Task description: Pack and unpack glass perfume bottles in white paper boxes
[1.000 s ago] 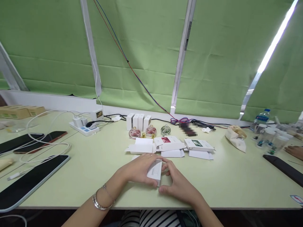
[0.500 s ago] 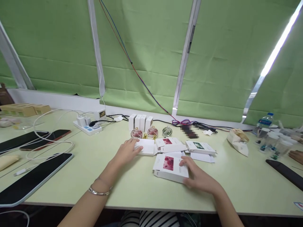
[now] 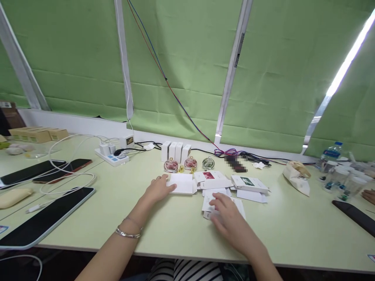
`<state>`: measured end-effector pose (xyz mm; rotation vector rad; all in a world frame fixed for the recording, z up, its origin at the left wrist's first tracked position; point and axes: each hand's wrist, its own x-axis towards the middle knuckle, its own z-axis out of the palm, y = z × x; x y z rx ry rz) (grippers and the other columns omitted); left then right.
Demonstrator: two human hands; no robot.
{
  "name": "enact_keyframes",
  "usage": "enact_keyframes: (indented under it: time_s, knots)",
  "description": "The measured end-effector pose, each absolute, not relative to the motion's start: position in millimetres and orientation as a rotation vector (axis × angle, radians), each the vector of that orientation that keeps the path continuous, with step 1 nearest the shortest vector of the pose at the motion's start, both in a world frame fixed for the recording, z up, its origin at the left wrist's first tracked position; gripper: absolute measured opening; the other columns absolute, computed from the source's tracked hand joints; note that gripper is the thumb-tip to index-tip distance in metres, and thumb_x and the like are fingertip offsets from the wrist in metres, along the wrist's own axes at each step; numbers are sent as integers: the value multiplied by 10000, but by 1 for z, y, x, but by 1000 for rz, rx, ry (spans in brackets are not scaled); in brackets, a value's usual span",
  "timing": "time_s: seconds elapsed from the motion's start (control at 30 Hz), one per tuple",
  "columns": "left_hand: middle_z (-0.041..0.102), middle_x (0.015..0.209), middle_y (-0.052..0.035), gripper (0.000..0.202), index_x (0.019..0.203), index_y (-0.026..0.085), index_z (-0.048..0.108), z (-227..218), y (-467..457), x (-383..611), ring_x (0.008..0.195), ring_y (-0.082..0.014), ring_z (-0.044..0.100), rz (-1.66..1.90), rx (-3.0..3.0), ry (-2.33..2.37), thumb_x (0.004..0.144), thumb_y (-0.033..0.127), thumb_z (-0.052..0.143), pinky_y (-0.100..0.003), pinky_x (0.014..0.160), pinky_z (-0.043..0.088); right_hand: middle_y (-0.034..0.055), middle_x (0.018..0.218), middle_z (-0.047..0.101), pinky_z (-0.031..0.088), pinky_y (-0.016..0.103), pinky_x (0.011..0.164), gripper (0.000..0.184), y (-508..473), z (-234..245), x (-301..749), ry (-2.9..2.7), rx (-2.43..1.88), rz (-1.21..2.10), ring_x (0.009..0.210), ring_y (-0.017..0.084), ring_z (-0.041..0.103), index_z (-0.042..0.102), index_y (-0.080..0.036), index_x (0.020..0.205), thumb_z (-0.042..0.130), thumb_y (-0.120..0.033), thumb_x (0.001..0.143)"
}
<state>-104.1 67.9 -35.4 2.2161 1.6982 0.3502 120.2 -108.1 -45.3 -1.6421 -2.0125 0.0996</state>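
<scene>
Over the near white carton with a printed front (image 3: 238,205) is my right hand (image 3: 227,218), its fingers apart and hiding most of the carton's picture. Whether it touches the carton I cannot tell. My left hand (image 3: 158,190) grips the left end of a shallow white box (image 3: 183,184), thumb over the near side and fingers at the far edge. Right of that box lies a carton with a red picture (image 3: 211,179), and beyond it one with a green picture (image 3: 249,183). Round glass bottles with pink (image 3: 171,166) and green contents (image 3: 208,164) stand behind, beside small gold caps (image 3: 181,168).
Several small white boxes (image 3: 165,151) stand behind the bottles. On the left are a power strip (image 3: 113,158), white cables and dark phones or tablets (image 3: 49,218). At right lie a cloth pouch (image 3: 296,177), clear jars (image 3: 336,176), a water bottle (image 3: 334,150) and another person's hand (image 3: 369,196).
My right hand has let go of the near carton's right end and moved left over it. That carton has shifted a little to the right. My left hand stays at the white box.
</scene>
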Motion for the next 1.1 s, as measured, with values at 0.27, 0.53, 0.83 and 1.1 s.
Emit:
enact_keyframes:
  time_s: [0.27,0.53,0.83,1.1]
  knots:
    - [507,1254,-164,619,1204,118,461,-31,68,-112,1148,-299,490,277,2205,1525,655,398,511,-348,922,396,107,1173,552,335,496,1017,227,-97,-64,88,-2169,-1383,-93,1179,262,440,541,-187,999,428,-88,828]
    - [567,1200,-183,663,1261,113,403,-25,61,-110,1091,-326,533,351,2159,1573,786,573,364,-398,868,416,141,1336,437,437,435,928,368,-100,-65,85,-2243,-1371,-62,1143,269,475,488,-170,1185,430,-104,828]
    - [584,1206,-88,415,1162,190,538,-29,54,-98,1083,-265,534,456,2384,1258,799,349,414,-354,899,413,131,1298,463,392,444,952,340,-98,-66,86,-2212,-1376,-80,1145,264,454,509,-180,1146,454,-102,819]
    - [666,1000,-21,246,948,201,639,-20,47,-98,908,-196,595,532,2443,831,799,266,454,-272,795,448,74,1002,598,447,343,800,215,-99,-66,85,-2288,-1207,-44,917,201,527,562,-199,1012,433,-130,854]
